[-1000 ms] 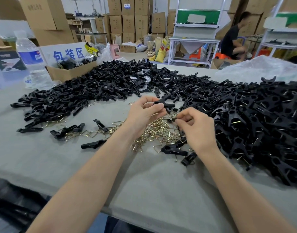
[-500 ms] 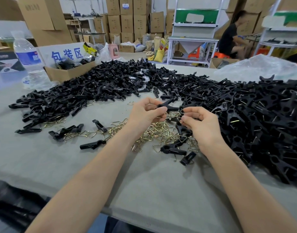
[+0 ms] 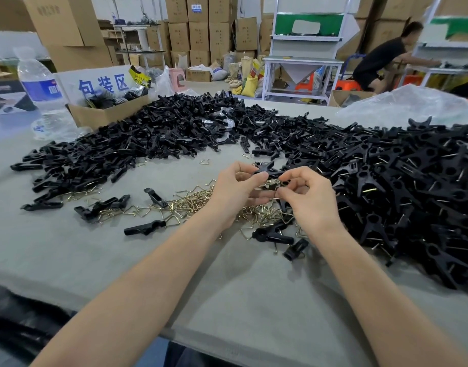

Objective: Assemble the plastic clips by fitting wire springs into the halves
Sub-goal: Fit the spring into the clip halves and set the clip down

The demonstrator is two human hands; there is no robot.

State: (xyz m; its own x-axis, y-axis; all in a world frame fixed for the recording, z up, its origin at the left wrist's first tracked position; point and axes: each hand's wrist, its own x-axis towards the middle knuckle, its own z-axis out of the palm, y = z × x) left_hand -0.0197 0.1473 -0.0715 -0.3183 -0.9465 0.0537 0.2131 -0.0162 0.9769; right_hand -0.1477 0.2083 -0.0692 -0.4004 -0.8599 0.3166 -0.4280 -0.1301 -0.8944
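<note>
Centrally, black clip halves (image 3: 266,169), crossed (matte plastic)

Two black clip halves (image 3: 267,169), crossed in an X, are held just above loose brass-coloured wire springs (image 3: 193,203), beside heaped clips (image 3: 412,194).

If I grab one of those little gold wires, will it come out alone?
Probably not alone: the wire springs lie tangled, with hooked ends, so neighbours would likely snag and lift too. They look thin and light, so a push should scatter them. Bent into triangles, they likely won't roll.
</note>
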